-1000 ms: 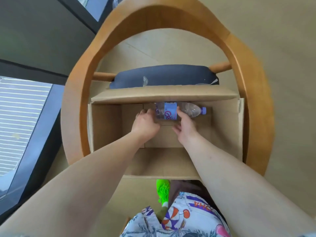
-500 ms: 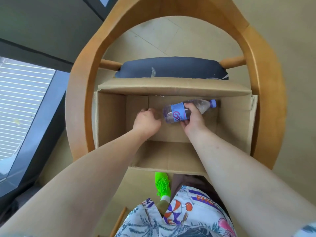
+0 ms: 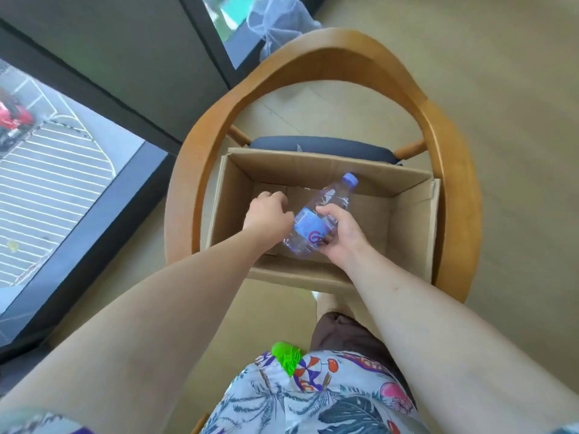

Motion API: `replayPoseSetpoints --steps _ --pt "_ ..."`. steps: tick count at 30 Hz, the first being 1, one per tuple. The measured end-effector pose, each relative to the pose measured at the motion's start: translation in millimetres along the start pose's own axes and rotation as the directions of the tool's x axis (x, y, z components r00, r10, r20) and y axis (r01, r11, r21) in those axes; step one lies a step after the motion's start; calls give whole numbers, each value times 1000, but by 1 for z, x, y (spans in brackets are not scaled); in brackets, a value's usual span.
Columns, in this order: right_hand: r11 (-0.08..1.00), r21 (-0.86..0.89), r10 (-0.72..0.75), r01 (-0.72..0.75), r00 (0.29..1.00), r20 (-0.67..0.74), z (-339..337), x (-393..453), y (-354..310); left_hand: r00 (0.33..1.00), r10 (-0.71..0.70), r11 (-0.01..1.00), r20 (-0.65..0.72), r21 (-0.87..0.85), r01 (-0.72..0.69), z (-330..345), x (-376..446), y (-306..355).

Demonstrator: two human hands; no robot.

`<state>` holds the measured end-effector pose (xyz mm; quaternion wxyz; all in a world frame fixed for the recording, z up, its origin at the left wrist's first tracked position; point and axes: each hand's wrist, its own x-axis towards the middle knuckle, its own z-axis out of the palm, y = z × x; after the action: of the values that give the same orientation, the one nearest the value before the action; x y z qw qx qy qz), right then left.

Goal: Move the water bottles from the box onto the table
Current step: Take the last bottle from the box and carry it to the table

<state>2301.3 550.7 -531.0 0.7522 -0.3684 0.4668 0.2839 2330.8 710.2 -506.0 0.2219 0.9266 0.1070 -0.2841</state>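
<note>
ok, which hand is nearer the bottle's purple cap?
Right. The right hand grips the clear plastic water bottle around its label, below the purple cap; the left hand sits further left, by the base.

We see the cardboard box (image 3: 410, 227) open on top, its right half bare; the left hand (image 3: 266, 214) and the right hand (image 3: 341, 236) gripping the water bottle (image 3: 319, 219) fill the left, and the wooden chair frame (image 3: 451, 170) hems the far side

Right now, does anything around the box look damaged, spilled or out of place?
Nothing looks spilled or damaged. The one oddity: the cardboard box sits on a chair seat, not the floor. The right hand holds the capped water bottle tilted; the left hand is inside the box.
</note>
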Motion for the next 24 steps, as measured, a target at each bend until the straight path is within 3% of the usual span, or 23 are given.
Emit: replayPoseSetpoints --steps 3,7,13,18,21,24 --pt "1000 8 -22 21 989 149 15 -32 9 979 74 997 -189 -20 -79 -37 -30 -5" --pt "997 -28 -59 74 935 350 38 -85 25 910 58 993 -410 -71 -95 -98 -79 -19" --pt "957 -192 -73 217 822 565 91 -177 55 826 38 991 -563 -82 -101 -169 -180 -64" --pt "881 -347 -33 322 773 634 162 -240 93 716 -71 991 -695 -132 -29 -224 -269 -122" --pt "834 -447 87 325 721 687 206 -271 124 641 -196 977 -742 -206 60 -246 -321 -161" --pt "749 -542 264 381 579 772 249 -300 162 575 -327 944 -750 -288 162 -258 -374 -205"
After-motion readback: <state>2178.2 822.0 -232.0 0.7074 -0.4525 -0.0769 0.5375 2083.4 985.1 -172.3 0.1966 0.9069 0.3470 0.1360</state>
